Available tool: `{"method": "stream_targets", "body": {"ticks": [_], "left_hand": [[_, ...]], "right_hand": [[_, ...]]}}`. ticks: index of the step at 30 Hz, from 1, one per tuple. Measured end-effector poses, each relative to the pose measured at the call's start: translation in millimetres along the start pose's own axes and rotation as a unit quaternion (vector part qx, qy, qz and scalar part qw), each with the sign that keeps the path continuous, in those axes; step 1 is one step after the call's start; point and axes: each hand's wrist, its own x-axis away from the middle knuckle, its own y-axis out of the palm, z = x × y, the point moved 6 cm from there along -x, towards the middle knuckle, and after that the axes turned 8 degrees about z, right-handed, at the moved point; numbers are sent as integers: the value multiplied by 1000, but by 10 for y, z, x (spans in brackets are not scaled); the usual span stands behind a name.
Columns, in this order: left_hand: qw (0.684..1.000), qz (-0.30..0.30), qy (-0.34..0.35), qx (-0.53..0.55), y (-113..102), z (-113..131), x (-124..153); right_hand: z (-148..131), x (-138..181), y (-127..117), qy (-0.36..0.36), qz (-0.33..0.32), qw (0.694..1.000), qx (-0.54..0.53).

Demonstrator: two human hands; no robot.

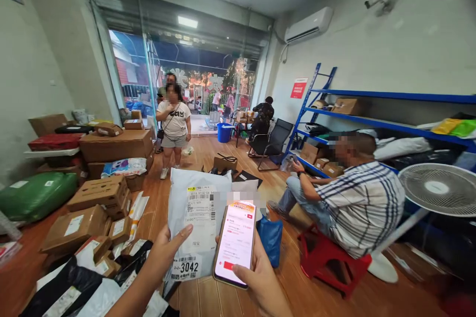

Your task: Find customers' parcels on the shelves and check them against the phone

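Left of the red stool (332, 267), I watch my left hand (170, 247) grip a labelled white parcel (200, 223); nearer the stool, my right hand (261, 268) wraps its fingers around a lit phone (235, 240).

My parcel (204, 257): plastic film, slight sheen, lightly creased; label (201, 210) on it, printed paper. My phone (235, 240): glossy glass front. Boxes (98, 194) at left, matt cardboard. Floor (206, 298), wood-look planks, satin. Stool (330, 268) at right, smooth plastic.

Parcel shop, stacked cardboard boxes (113, 148), blue shelving (372, 94)
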Motion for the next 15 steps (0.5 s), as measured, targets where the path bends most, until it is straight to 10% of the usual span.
{"method": "stream_targets", "body": {"ticks": [15], "left_hand": [[991,96,-10,94,-263,512,-2082]], "right_hand": [[494,-2238,462,121,-53,991,-27]]}}
